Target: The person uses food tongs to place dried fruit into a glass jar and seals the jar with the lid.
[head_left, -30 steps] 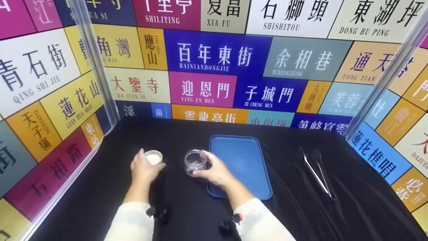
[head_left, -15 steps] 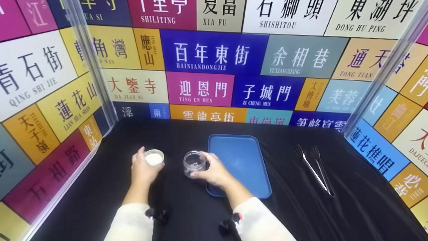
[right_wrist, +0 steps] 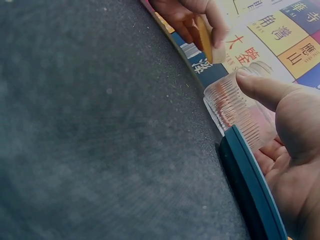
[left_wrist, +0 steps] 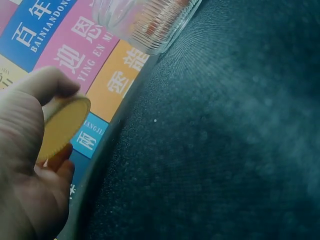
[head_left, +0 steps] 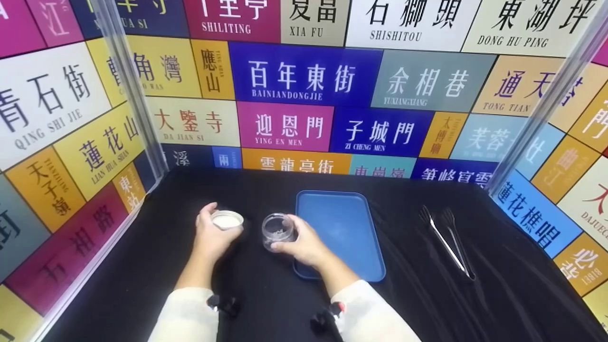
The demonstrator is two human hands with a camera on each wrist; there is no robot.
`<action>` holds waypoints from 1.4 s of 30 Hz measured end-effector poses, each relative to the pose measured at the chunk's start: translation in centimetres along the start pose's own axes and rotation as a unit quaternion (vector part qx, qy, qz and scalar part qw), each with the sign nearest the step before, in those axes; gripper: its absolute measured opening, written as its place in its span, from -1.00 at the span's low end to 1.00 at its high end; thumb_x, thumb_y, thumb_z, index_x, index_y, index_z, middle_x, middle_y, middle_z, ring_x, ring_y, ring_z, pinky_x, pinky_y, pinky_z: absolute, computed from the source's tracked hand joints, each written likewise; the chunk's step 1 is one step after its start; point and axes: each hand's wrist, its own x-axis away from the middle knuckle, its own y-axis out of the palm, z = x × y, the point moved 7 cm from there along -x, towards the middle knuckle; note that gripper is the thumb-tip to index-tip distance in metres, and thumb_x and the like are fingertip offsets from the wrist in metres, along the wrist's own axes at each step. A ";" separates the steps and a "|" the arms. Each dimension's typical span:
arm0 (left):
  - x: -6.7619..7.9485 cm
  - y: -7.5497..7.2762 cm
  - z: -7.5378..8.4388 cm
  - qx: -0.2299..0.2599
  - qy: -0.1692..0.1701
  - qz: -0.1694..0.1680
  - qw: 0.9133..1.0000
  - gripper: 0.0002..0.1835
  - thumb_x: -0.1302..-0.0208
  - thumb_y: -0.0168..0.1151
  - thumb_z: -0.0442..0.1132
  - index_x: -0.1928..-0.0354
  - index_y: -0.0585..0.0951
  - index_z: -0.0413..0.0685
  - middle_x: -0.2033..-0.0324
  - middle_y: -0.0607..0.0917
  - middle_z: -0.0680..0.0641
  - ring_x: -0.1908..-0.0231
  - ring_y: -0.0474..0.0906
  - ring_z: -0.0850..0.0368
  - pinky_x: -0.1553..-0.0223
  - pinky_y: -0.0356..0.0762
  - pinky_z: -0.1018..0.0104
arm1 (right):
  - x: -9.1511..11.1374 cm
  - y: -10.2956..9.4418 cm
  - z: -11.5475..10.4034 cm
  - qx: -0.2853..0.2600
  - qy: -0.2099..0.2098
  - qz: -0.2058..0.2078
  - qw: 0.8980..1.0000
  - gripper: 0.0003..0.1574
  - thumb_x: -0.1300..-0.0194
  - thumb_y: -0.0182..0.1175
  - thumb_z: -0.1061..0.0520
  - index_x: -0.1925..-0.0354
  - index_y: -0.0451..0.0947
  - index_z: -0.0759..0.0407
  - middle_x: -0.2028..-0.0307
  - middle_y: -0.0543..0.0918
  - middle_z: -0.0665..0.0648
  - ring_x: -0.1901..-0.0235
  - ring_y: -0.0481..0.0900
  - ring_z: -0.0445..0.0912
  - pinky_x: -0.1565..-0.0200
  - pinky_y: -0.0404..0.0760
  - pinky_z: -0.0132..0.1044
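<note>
My left hand (head_left: 213, 237) pinches a round jar lid (head_left: 227, 220) between thumb and fingers, held above the black cloth. Its whitish face is turned up in the head view; the left wrist view shows the lid's golden underside (left_wrist: 65, 127). My right hand (head_left: 304, 241) grips a clear, lidless jar (head_left: 276, 232) by its right side, thumb near and fingers behind. Ribbed walls show on the jar (right_wrist: 232, 107) in the right wrist view, its base at the cloth close to the tray's edge. A gap separates lid and jar.
A blue tray (head_left: 339, 232) lies just right of the jar, partly under my right forearm. Metal tongs (head_left: 449, 247) rest farther right on the black cloth (head_left: 266, 304). Panels with colourful lettering (head_left: 304, 76) enclose the back and both sides.
My left hand has moved a little to the right with the lid, closer to the jar. My right hand and the jar stay nearly in place.
</note>
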 end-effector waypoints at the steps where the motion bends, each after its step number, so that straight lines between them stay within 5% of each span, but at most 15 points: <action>1: 0.0 0.1 0.1 0.013 0.005 -0.003 1.000 0.08 0.01 0.61 -0.22 -0.54 0.21 -0.04 -0.43 0.44 -0.22 -0.36 0.46 -0.17 -0.42 0.42 0.00 | 0.0 0.0 0.0 -0.002 0.000 0.002 1.000 0.05 -0.11 0.64 0.06 -0.47 0.41 0.25 -0.34 0.63 0.32 -0.37 0.57 0.18 -0.53 0.42 0.12; 10: 0.4 0.9 1.2 0.109 0.006 -0.039 0.993 -0.01 -0.02 0.68 -0.24 -0.38 0.20 -0.11 -0.43 0.63 -0.01 -0.39 0.55 0.03 -0.38 0.31 0.32 | -0.2 -0.4 0.1 -0.050 0.012 0.041 0.998 -0.01 -0.15 0.61 0.05 -0.45 0.43 0.23 -0.30 0.66 0.34 -0.25 0.65 0.10 -0.39 0.60 -0.01; 16: 0.4 1.4 2.6 0.210 0.021 -0.082 0.974 -0.06 -0.13 0.58 -0.42 -0.53 0.30 -0.09 -0.48 0.48 -0.21 -0.41 0.49 -0.08 -0.33 0.47 0.46 | 0.0 -0.9 -0.6 -0.080 0.004 0.063 0.995 0.09 -0.13 0.63 0.08 -0.52 0.35 0.24 -0.33 0.62 0.39 -0.22 0.69 0.08 -0.27 0.70 -0.15; 25: 1.5 2.9 4.7 0.247 0.009 -0.170 0.954 -0.05 -0.20 0.51 -0.43 -0.61 0.34 0.13 -0.43 0.48 -0.22 -0.31 0.52 -0.15 -0.18 0.69 0.38 | 0.0 -1.4 -1.4 -0.010 -0.034 0.088 0.996 0.11 0.03 0.71 -0.04 -0.47 0.48 -0.02 -0.32 0.56 0.23 -0.28 0.55 0.08 -0.41 0.52 -0.02; 31: 2.3 3.9 6.7 0.203 0.040 -0.210 0.956 0.02 -0.24 0.53 -0.32 -0.67 0.19 0.00 -0.50 0.46 -0.23 -0.39 0.52 -0.17 -0.32 0.66 0.15 | 0.1 -1.2 -1.3 -0.028 -0.040 0.070 0.996 0.13 0.05 0.72 0.03 -0.47 0.46 -0.05 -0.32 0.53 0.21 -0.28 0.55 0.06 -0.40 0.57 -0.03; 37: 3.0 3.9 8.6 0.051 0.102 -0.188 0.976 -0.13 -0.19 0.61 -0.02 -0.51 0.46 -0.04 -0.42 0.58 -0.17 -0.35 0.55 -0.12 -0.43 0.55 -0.10 | 0.0 -0.4 -1.2 -0.100 -0.042 0.034 0.994 0.14 -0.01 0.67 0.24 -0.51 0.37 0.12 -0.33 0.60 0.32 -0.21 0.66 0.06 -0.28 0.71 -0.15; 42: 3.5 4.2 9.6 -0.038 0.137 -0.179 0.974 -0.12 -0.15 0.60 0.12 -0.49 0.53 0.01 -0.47 0.54 -0.12 -0.45 0.46 -0.11 -0.53 0.42 -0.17 | 0.0 -0.3 -1.2 -0.083 -0.040 0.030 0.995 0.18 0.00 0.69 0.17 -0.52 0.36 0.13 -0.36 0.61 0.21 -0.26 0.63 0.01 -0.34 0.65 -0.21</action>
